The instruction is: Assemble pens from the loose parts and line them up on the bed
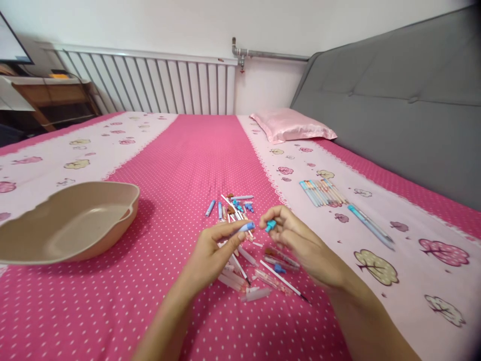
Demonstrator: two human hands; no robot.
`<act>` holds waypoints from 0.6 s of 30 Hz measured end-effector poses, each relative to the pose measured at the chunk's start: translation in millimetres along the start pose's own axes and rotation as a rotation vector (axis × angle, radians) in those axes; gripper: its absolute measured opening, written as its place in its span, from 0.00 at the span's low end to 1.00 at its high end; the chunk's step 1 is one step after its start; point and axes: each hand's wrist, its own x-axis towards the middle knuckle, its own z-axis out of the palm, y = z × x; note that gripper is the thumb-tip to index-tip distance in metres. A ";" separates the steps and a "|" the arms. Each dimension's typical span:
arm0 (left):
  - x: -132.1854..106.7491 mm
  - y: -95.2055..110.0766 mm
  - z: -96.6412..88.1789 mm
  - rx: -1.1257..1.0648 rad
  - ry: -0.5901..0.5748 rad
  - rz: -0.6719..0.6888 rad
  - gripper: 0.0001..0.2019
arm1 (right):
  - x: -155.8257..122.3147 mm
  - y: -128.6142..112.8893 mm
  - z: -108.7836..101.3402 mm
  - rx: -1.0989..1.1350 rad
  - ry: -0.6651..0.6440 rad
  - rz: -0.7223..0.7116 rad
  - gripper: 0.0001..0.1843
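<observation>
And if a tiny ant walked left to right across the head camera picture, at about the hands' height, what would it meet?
Tan basin → left hand → blue piece it holds → teal piece → right hand holding that → two pens side by side.

The blue barrel [247, 227] and teal cap [270, 226] look like smooth plastic; the loose tubes [257, 295] are translucent plastic. The basin [93, 220] is smooth, near-matt plastic. The bedspread [188, 160] is matt cloth, the pillow [289, 125] shiny satin-like fabric, the pipe [278, 54] dull metal.
</observation>
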 end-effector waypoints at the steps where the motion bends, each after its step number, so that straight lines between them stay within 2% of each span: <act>1: 0.7 -1.7 0.4 0.048 0.005 0.016 0.14 | 0.4 0.3 -0.6 -0.009 -0.020 0.029 0.11; 3: 1.5 -4.2 1.6 0.112 -0.003 0.028 0.14 | 2.2 0.6 -0.2 -0.031 -0.012 0.023 0.10; 7: 1.0 -5.2 2.3 0.145 -0.015 0.004 0.14 | 6.3 1.9 2.8 -0.072 0.099 -0.080 0.07; 15: -0.6 -2.9 1.6 0.169 0.002 -0.009 0.14 | 4.3 2.8 3.0 -0.149 0.063 -0.033 0.06; 18: 0.1 -3.5 1.2 0.190 0.002 0.005 0.14 | 5.1 0.9 3.1 -0.165 0.098 -0.033 0.07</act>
